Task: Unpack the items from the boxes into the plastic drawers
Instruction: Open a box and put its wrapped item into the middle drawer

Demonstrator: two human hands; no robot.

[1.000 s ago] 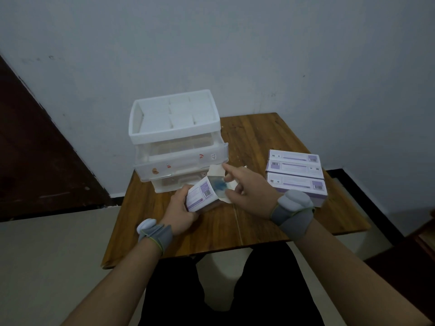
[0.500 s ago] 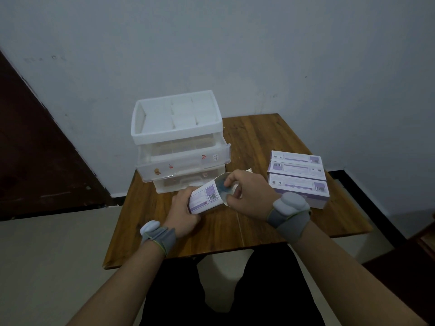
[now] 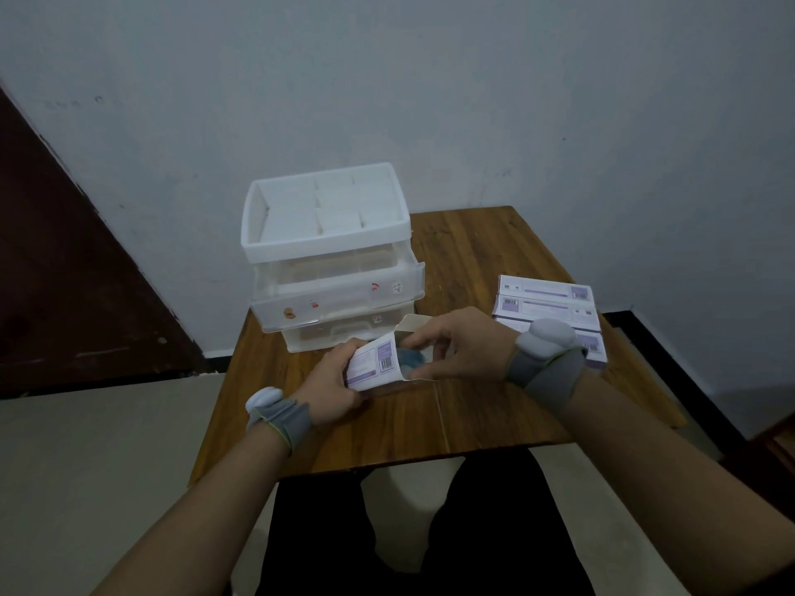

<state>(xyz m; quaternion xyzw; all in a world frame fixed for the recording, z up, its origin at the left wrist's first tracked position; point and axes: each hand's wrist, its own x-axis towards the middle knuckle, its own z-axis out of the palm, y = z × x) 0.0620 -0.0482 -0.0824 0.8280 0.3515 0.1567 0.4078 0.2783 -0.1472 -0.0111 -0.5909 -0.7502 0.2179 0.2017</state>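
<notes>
My left hand point(image 3: 333, 391) grips a white and purple box point(image 3: 373, 365) just above the table, its open end facing right. A blue item point(image 3: 412, 359) shows inside that open end. My right hand point(image 3: 460, 350) reaches into the opening, thumb and fingers pinching the blue item; the box's flap point(image 3: 411, 323) stands up behind the fingers. The plastic drawers point(image 3: 335, 268) stand right behind, with the top drawer pulled out slightly. Three more purple boxes point(image 3: 548, 309) lie stacked at the right.
The wooden table point(image 3: 473, 415) is small; its front edge is close to my knees. A grey wall stands right behind the drawers. A dark door is at the left and tiled floor lies below on both sides.
My right hand went from touching the open flap to reaching into the box's open end and pinching the blue item. The box shifted slightly toward me.
</notes>
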